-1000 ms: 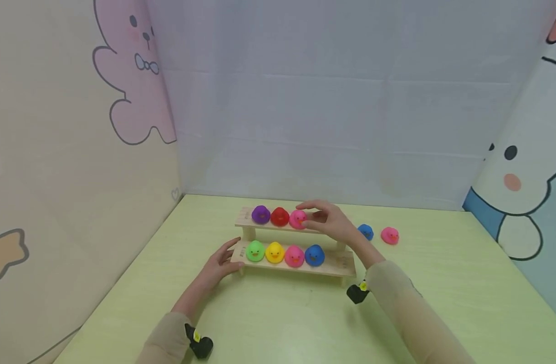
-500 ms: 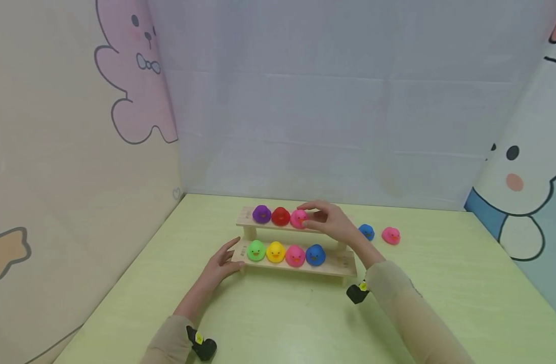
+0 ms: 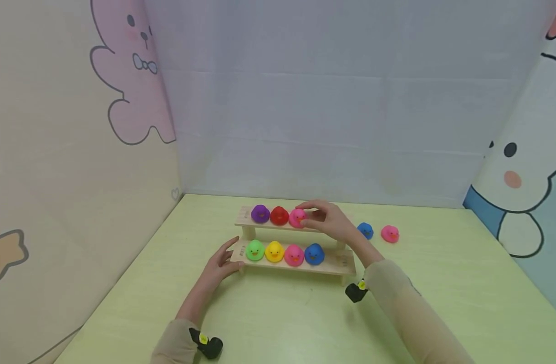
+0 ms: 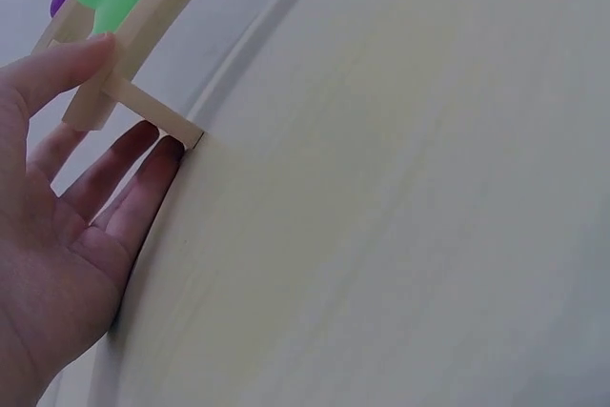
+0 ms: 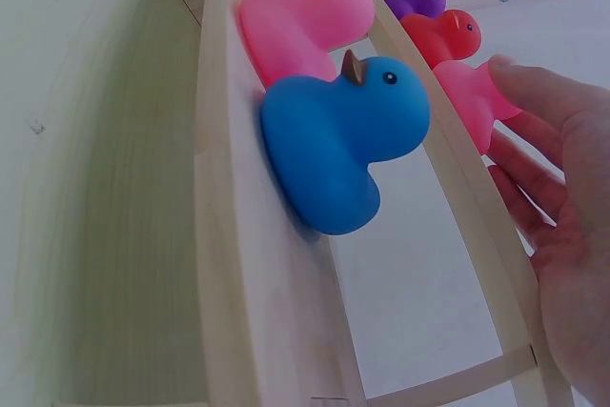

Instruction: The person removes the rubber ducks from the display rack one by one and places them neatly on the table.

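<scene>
A two-tier wooden rack (image 3: pixel 296 268) stands on the table. My left hand (image 3: pixel 215 270) holds its left end; in the left wrist view the thumb (image 4: pixel 81 59) lies against the lower shelf's end and the other fingers reach beneath. On the upper shelf, my right hand (image 3: pixel 331 222) pinches a pink rubber duck (image 3: pixel 296 217), seated right of a red duck (image 3: pixel 279 216) and a purple duck (image 3: pixel 260 214). Along the lower shelf sit a green duck (image 3: pixel 255 250), a yellow duck (image 3: pixel 274 252), another pink duck (image 3: pixel 294 255) and a blue duck (image 5: pixel 343 140).
Right of the rack, a second blue duck (image 3: pixel 365 230) and a further pink duck (image 3: pixel 390 233) rest on the pale green table (image 3: pixel 441 283). A white cloth wall (image 3: pixel 278 126) rises behind, with cartoon-printed walls at both sides.
Both hands keep their places on the rack and the upper pink duck. The left wrist has shifted slightly to the right; the whole head view has moved a little.
</scene>
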`<state>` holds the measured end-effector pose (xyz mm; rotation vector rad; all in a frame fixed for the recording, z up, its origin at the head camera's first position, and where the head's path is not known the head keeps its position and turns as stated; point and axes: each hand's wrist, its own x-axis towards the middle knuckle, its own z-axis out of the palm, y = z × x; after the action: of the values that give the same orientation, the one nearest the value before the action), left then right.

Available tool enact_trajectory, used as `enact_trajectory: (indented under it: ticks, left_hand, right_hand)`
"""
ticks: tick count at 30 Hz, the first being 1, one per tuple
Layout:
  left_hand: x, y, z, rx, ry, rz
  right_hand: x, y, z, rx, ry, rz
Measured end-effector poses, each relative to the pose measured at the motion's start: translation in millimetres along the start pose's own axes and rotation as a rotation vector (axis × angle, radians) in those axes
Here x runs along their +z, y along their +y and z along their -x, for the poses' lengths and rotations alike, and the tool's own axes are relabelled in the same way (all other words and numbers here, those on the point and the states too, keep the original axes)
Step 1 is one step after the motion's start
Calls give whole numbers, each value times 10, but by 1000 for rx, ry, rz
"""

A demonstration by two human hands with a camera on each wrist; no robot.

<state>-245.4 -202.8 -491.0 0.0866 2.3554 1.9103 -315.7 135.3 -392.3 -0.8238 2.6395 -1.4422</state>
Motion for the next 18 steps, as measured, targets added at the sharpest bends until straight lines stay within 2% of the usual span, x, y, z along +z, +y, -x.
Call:
enact_trajectory:
  ticks: [8, 18]
  left_hand:
    - [66, 28, 33, 8, 47, -5]
    - [171, 121, 101, -32, 124, 25]
  right_hand:
    - [3, 8, 4, -6, -3, -3]
    - [-4, 1, -14, -2, 1, -11]
